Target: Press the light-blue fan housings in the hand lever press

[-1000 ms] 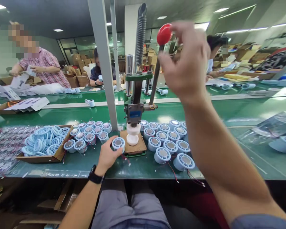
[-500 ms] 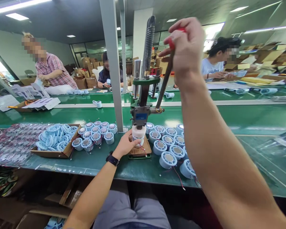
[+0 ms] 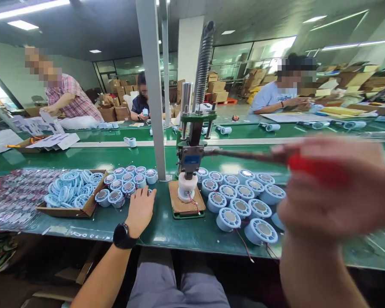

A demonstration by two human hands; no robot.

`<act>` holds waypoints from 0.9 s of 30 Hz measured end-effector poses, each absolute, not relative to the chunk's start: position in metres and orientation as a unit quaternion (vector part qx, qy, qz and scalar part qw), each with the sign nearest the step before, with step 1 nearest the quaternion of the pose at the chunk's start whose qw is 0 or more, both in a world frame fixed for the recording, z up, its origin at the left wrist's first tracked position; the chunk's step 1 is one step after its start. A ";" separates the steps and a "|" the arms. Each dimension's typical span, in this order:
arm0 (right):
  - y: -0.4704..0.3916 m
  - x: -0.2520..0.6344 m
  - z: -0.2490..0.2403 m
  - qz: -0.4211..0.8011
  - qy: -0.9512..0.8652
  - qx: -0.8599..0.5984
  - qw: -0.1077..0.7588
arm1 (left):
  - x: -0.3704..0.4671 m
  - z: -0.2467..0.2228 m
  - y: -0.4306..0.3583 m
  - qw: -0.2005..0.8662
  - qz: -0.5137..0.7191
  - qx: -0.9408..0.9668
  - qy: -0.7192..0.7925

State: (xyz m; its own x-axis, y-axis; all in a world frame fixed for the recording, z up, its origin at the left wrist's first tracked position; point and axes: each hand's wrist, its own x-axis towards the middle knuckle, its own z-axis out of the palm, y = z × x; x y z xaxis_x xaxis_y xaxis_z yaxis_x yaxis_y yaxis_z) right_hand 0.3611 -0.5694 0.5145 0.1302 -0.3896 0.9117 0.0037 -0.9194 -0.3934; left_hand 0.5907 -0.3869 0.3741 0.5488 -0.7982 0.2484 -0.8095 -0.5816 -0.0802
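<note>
My right hand (image 3: 336,188), blurred by motion, is wrapped round the red grip of the lever (image 3: 244,155) of a hand press (image 3: 191,156). The lever lies nearly level, out to the right. Under the press ram, a white round block (image 3: 188,183) sits over a white part with red and black wires on a brown base plate (image 3: 179,205). My left hand (image 3: 142,211), wearing a black watch, is over the table left of the press. Its fingers are outstretched at the near right edge of a group of light-blue round housings (image 3: 116,197); their tips partly hide one housing.
More light-blue housings (image 3: 228,219) with trailing wires stand right of the press. A cardboard tray (image 3: 91,207) of blue rings and a bed of wired parts (image 3: 16,196) lie left. A grey post (image 3: 152,85) rises behind. Several people work across the green conveyor (image 3: 115,156).
My right hand has pulled the lever from upright down to nearly level on the right. My left hand has let go of the part under the press and moved left to the housings.
</note>
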 end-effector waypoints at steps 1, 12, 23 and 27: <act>-0.586 0.377 0.545 -0.655 0.096 -0.732 0.158 | 0.586 0.378 -0.386 0.014 0.123 0.884 -0.451; -0.597 0.455 0.522 -0.663 0.016 -0.689 0.293 | 0.580 0.384 -0.396 0.220 -0.039 0.913 -0.342; -0.553 0.494 0.334 -0.502 0.252 -0.681 0.470 | 0.698 0.450 -0.241 0.058 0.137 0.977 -0.152; -0.536 0.480 0.338 -0.550 0.264 -0.661 0.437 | 0.711 0.445 -0.219 0.031 0.100 0.986 -0.133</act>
State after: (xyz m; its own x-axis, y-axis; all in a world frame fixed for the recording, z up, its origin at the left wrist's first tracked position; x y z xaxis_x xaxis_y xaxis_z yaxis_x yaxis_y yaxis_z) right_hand 0.4802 -0.5360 0.3377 0.2554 -0.8299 0.4960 0.1329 -0.4780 -0.8682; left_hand 0.7113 -0.2193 0.4452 0.9448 -0.2554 0.2052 -0.2678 -0.9628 0.0347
